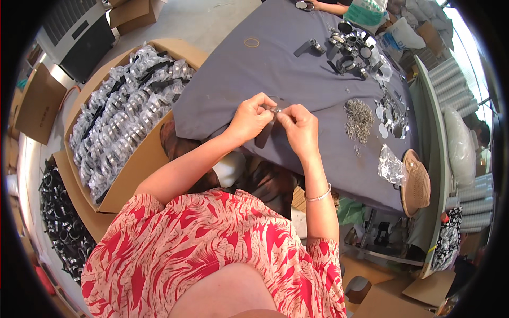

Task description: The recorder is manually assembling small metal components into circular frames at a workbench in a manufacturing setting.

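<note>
My left hand and my right hand meet over the near edge of the cloth-covered table. Their thumbs and fingertips are pinched together on a small shiny metal piece, mostly covered by the fingers. Below the fingertips shows a dark flat handle-like part; whether it joins the metal piece I cannot tell. Right of my hands lies a heap of small metal fittings. Farther back are several black-handled parts with round metal rings.
A cardboard box full of plastic-wrapped ring parts stands at left, with black parts beside it. Round discs, a clear plastic bag and a straw hat lie along the table's right side. Another person's arm reaches in at the far edge.
</note>
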Action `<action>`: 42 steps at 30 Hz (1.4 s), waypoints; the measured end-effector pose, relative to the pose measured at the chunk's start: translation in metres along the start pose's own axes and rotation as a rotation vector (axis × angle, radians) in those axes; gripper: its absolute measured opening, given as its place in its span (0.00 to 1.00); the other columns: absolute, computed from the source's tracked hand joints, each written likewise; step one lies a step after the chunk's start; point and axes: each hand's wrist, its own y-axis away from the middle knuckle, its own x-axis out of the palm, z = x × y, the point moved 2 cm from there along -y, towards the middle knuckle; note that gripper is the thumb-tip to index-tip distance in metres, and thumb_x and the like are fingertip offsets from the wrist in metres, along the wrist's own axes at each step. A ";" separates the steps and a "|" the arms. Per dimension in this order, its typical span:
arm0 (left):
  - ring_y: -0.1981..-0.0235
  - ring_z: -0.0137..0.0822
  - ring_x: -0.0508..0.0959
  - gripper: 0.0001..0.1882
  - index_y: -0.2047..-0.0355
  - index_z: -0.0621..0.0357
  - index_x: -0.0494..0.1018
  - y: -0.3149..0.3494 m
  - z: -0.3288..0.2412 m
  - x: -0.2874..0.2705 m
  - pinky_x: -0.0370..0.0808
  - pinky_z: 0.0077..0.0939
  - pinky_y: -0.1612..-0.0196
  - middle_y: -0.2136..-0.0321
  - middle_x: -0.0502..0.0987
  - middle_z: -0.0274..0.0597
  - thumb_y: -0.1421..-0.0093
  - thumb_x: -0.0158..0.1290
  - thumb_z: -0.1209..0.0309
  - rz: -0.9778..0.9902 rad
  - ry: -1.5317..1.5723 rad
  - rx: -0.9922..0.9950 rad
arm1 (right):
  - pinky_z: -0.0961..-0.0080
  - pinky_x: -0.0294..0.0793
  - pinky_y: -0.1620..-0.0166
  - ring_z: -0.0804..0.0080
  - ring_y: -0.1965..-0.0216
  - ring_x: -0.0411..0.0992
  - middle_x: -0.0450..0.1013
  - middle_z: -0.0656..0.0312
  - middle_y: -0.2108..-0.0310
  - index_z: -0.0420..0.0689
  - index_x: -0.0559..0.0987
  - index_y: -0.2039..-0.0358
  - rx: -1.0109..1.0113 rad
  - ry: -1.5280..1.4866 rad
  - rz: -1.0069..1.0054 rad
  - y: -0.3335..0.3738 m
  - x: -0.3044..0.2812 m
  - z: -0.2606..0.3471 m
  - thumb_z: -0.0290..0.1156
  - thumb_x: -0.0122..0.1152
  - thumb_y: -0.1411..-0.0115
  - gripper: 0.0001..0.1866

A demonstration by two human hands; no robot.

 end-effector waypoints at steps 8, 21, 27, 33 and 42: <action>0.83 0.18 0.65 0.06 0.70 0.61 0.71 -0.003 -0.013 -0.011 0.61 0.16 0.80 0.85 0.70 0.31 0.50 0.49 0.78 0.225 0.032 -0.098 | 0.75 0.67 0.70 0.71 0.74 0.66 0.68 0.62 0.78 0.40 0.71 0.72 -0.131 -0.068 0.132 -0.014 -0.004 -0.017 0.26 0.71 0.63 0.18; 0.84 0.29 0.71 0.11 0.65 0.65 0.65 0.004 -0.018 -0.009 0.70 0.23 0.86 0.79 0.70 0.41 0.48 0.51 0.74 -0.080 0.068 -0.295 | 0.66 0.72 0.65 0.57 0.69 0.73 0.72 0.51 0.70 0.37 0.76 0.67 -0.048 0.371 0.043 -0.015 -0.052 -0.020 0.33 0.66 0.55 0.16; 0.89 0.28 0.69 0.08 0.66 0.62 0.64 0.010 -0.025 -0.012 0.66 0.22 0.88 0.84 0.69 0.39 0.45 0.48 0.73 -0.073 0.080 -0.299 | 0.61 0.71 0.58 0.50 0.63 0.70 0.69 0.47 0.65 0.37 0.77 0.70 0.177 0.743 0.276 0.011 -0.069 -0.039 0.37 0.63 0.56 0.16; 0.87 0.24 0.67 0.04 0.71 0.62 0.67 0.005 -0.033 -0.007 0.65 0.20 0.89 0.85 0.68 0.35 0.47 0.49 0.75 0.211 0.043 -0.309 | 0.71 0.71 0.65 0.64 0.69 0.71 0.71 0.54 0.73 0.35 0.74 0.67 0.306 0.427 0.132 0.019 -0.077 -0.059 0.26 0.68 0.60 0.18; 0.90 0.26 0.66 0.05 0.76 0.65 0.69 -0.003 -0.025 -0.020 0.64 0.21 0.90 0.84 0.69 0.38 0.52 0.51 0.75 0.169 0.060 -0.236 | 0.82 0.71 0.70 0.80 0.76 0.70 0.70 0.66 0.79 0.39 0.72 0.72 0.229 -0.356 0.068 0.018 -0.069 -0.021 0.17 0.57 0.50 0.05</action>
